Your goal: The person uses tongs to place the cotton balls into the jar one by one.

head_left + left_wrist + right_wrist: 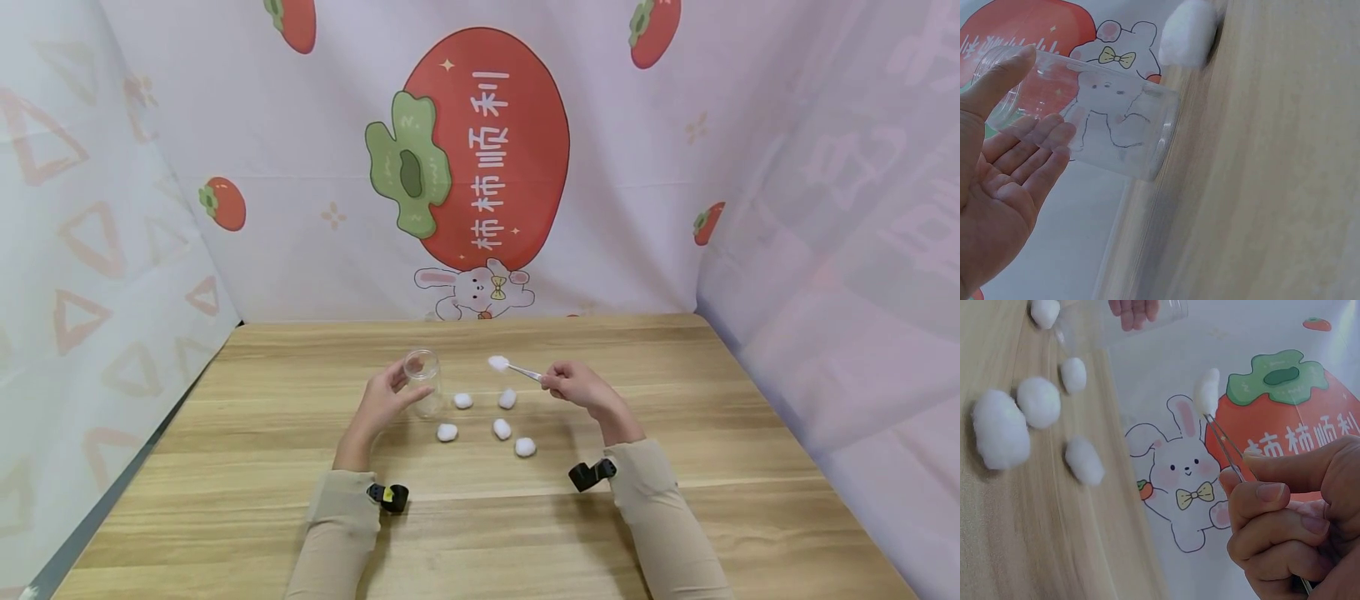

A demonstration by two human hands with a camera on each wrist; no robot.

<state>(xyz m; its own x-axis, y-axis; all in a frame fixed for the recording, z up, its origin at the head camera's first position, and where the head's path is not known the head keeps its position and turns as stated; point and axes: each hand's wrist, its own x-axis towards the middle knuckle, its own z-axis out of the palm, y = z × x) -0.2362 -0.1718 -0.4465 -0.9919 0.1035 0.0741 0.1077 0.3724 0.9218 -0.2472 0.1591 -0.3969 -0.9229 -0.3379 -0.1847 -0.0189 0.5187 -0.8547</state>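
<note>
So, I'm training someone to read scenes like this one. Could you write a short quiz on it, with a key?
1. Multiple choice: what does the left hand grip?
A. A blue plastic cup
B. A clear cylindrical jar
C. A brown paper bag

2. True or false: the right hand holds slim silver metal tweezers with a fluffy white cotton ball at their tips.

3. Count: how many other white cotton balls lie on the light-brown wood-grain table?

Key: 1. B. 2. True. 3. Five.
</note>
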